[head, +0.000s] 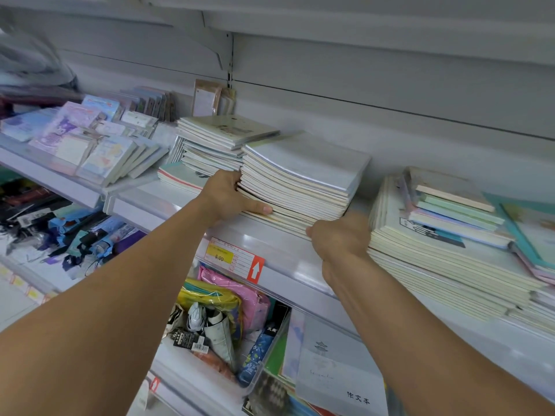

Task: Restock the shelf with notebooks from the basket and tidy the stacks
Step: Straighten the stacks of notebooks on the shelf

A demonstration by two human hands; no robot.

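A thick stack of pale notebooks (303, 178) rests on the white shelf (288, 256), near its front edge. My left hand (231, 195) clasps the stack's left side, thumb laid along its lower front edge. My right hand (339, 234) presses against the stack's front right corner, fingers curled under it. Behind and left of it sits another notebook stack (216, 139). A wider, lower stack of notebooks (435, 259) lies to the right, touching my right hand. No basket is in view.
Wrapped cartoon notepads (90, 145) lean in rows at the left. A price label (231, 258) with a red arrow hangs on the shelf front. Below, a clear bin (261, 382) holds umbrellas and pouches, and grey notebooks (336, 373) lie on the lower shelf.
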